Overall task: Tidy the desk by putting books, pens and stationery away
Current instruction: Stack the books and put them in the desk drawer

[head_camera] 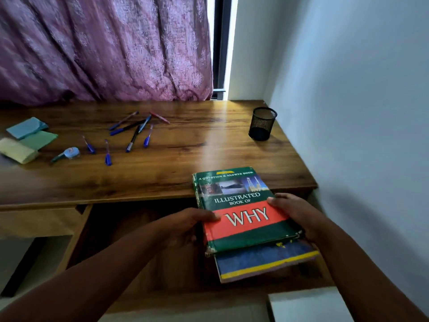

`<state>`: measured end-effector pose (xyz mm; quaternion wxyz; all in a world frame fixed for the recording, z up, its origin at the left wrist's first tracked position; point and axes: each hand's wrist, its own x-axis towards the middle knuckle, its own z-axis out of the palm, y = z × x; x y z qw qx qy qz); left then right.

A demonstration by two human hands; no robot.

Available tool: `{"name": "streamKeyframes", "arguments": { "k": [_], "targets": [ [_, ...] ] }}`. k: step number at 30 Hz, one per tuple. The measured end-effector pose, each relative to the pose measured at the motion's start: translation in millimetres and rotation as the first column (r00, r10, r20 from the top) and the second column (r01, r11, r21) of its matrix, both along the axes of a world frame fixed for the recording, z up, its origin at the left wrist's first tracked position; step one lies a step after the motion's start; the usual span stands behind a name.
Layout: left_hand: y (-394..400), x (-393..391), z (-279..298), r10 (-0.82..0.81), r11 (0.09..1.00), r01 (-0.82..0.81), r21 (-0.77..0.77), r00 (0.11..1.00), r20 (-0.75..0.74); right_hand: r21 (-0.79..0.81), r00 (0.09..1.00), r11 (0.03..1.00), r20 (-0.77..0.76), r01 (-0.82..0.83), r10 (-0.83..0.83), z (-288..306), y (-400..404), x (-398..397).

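A green and red hardcover book titled "Illustrated Book of Why" (241, 205) juts over the front edge of the wooden desk (185, 147). My left hand (190, 226) grips its left edge and my right hand (299, 214) grips its right edge. Under it lies a blue book with a yellow stripe (267, 261). Several blue pens (130, 133) and a red pen (160, 117) lie scattered at the desk's back left. Sticky note pads in blue (26, 127), green (39, 139) and yellow (17, 150) sit at the far left, beside a correction tape (68, 154).
A black mesh pen holder (262, 123) stands empty at the desk's back right, near the wall. A purple curtain (104, 47) hangs behind the desk. A drawer front (39, 221) sits under the desk at left. A white object (308, 305) lies at the bottom right.
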<state>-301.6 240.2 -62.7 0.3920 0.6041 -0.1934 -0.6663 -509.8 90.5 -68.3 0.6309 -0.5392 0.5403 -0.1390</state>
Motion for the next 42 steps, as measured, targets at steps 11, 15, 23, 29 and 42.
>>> {"name": "streamKeyframes", "arguments": {
  "k": [11, 15, 23, 29, 42],
  "targets": [
    [51, -33, 6, -0.058, 0.995, 0.077, 0.058, 0.956, -0.287, 0.040, 0.963, 0.983, -0.195, -0.180, 0.185, 44, 43, -63],
    [44, -28, -20, -0.102, 0.985, 0.137, 0.104, 0.951, -0.291, 0.093, 0.950, 0.980, -0.244, -0.175, 0.193, 20, 41, -63],
    [-18, -13, -76, -0.028, 0.991, 0.045, 0.126, 0.991, -0.134, -0.036, 0.959, 0.994, -0.269, -0.104, 0.091, -29, -1, -22],
    [-45, -19, -100, 0.054, 0.987, -0.025, 0.161, 0.982, -0.181, -0.217, 0.884, 0.960, -0.464, -0.176, 0.058, -56, -22, 4],
    [-55, -52, -125, 0.009, 0.989, -0.034, 0.141, 0.984, 0.179, -0.200, 0.686, 0.899, -0.714, -0.389, 0.138, -85, -13, 1]
  ]
}}
